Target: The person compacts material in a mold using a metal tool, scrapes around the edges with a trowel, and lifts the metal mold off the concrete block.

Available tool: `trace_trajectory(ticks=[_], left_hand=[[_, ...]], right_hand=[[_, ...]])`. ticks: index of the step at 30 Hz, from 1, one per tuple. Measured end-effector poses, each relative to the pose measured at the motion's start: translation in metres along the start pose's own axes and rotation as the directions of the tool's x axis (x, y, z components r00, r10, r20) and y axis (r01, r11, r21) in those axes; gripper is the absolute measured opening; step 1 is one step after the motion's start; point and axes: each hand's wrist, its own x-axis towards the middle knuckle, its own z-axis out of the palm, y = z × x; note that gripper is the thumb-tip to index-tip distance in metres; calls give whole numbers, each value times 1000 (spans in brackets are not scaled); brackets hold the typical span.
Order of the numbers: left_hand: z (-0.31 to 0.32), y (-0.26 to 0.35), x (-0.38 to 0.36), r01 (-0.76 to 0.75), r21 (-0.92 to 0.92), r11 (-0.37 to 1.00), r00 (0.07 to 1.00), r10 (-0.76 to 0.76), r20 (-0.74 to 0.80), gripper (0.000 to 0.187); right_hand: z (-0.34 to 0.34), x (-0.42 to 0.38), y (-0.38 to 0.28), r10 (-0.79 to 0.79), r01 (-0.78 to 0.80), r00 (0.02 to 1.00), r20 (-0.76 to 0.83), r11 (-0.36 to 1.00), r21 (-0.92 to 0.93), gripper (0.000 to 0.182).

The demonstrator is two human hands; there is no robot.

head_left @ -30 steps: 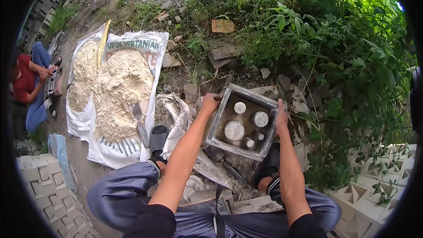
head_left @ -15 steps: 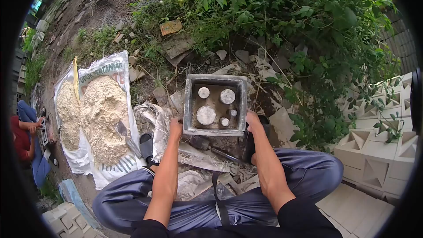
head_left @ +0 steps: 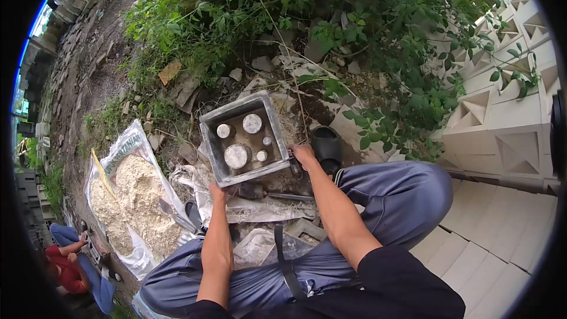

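Observation:
A square grey metal mould (head_left: 207,129) with several round pegs inside is held above the rubble in front of me. My left hand (head_left: 218,191) grips its near left corner from below. My right hand (head_left: 304,155) holds its near right corner. The mould is tilted slightly, with its open face up. A dark tool lies on the ground just under its near edge.
A heap of pale sandy mix (head_left: 139,204) lies on a white sack to the left. White patterned concrete blocks (head_left: 502,118) stack up at the right. Green bushes (head_left: 331,12) fill the top. A black sandal (head_left: 326,146) rests beside my knee. Another person (head_left: 74,263) squats at bottom left.
The view has swung to the right, so the mould now sits further left and turned. Both hands stay on its near corners.

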Motion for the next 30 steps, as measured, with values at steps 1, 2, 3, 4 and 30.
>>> trace_trajectory(ticks=[1, 2, 3, 4, 30], left_hand=[[-5, -5, 2, -111, 204, 973, 992, 97, 78, 10], [-13, -9, 2, -121, 215, 969, 991, 105, 83, 10], [-14, -7, 4, -66, 217, 974, 995, 49, 85, 15], [-10, -1, 7, -10, 219, 976, 996, -9, 87, 21], [-1, 12, -18, -111, 456, 883, 992, 68, 110, 24]], right_hand=[[2, 5, 2, 32, -32, 999, 7, 999, 28, 38], [6, 9, 5, 65, -66, 998, 16, 996, 59, 36], [15, 23, 10, 65, -71, 997, 49, 987, 146, 34], [21, 33, 10, 64, -81, 995, 83, 970, 230, 32], [-32, -23, -18, -148, 156, 930, 337, 988, 3, 41]])
